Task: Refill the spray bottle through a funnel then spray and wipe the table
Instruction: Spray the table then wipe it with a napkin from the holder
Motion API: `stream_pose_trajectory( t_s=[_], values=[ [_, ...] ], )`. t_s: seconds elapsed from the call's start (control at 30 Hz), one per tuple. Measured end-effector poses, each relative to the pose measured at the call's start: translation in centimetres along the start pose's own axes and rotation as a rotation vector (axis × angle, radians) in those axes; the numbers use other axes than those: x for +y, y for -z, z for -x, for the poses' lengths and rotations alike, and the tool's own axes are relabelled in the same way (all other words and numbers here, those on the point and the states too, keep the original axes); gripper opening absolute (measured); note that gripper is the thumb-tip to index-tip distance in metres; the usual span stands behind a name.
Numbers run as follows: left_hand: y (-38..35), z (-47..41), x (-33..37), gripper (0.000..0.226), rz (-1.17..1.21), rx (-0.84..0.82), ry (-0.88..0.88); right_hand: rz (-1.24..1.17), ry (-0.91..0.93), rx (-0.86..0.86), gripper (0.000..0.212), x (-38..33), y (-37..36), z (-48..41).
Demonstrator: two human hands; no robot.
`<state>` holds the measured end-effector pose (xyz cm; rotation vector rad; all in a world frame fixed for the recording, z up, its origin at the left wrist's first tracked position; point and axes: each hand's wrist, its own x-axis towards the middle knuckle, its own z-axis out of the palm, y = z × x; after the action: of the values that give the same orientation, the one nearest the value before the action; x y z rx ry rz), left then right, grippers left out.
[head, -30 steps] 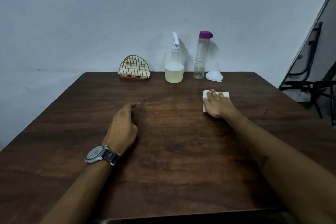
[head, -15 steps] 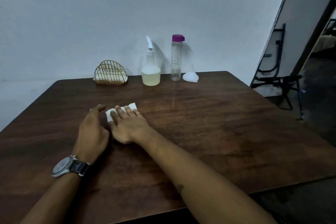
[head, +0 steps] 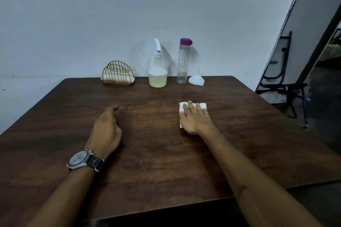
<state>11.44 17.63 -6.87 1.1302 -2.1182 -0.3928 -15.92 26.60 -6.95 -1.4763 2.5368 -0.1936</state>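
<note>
Along the far edge of the table (head: 166,162) I see 4 things, left to right: napkin holder (head: 118,75), spray bottle (head: 158,69), water bottle (head: 182,61), funnel (head: 196,79). Nearer me, my right hand (head: 195,119) lies on a tissue (head: 182,107), left hand (head: 107,131) well left of it.

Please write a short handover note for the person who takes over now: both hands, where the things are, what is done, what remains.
Right hand: flat, palm down, pressing the white tissue on the table.
Left hand: loosely curled, resting on the table, holding nothing.
At the far edge, left to right: napkin holder, spray bottle holding pale liquid with its head fitted, capped clear bottle, funnel set mouth down.
Done, apparently: refilling. Spraying cannot be confirmed.
Left: finish wiping.
</note>
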Motion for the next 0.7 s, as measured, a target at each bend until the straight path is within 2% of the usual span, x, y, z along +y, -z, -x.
stream_pose_trajectory(
  t_s=[0.23,0.37,0.5,0.7],
  values=[
    [0.5,0.5,0.0,0.04,0.004,0.023,0.002,-0.022,0.263,-0.035,0.063,-12.1,-3.4,3.3],
    [0.5,0.5,-0.1,0.034,0.044,0.047,0.039,-0.059,0.388,-0.044,0.064,-14.8,-4.9,5.4],
    [0.5,0.5,-0.2,0.036,0.015,-0.007,0.018,-0.003,0.343,-0.059,0.064,-10.9,-3.4,4.7],
    [0.8,0.6,0.1,0.036,0.041,-0.057,-0.028,0.021,0.085,-0.003,0.062,0.9,-0.8,4.5]
  ],
)
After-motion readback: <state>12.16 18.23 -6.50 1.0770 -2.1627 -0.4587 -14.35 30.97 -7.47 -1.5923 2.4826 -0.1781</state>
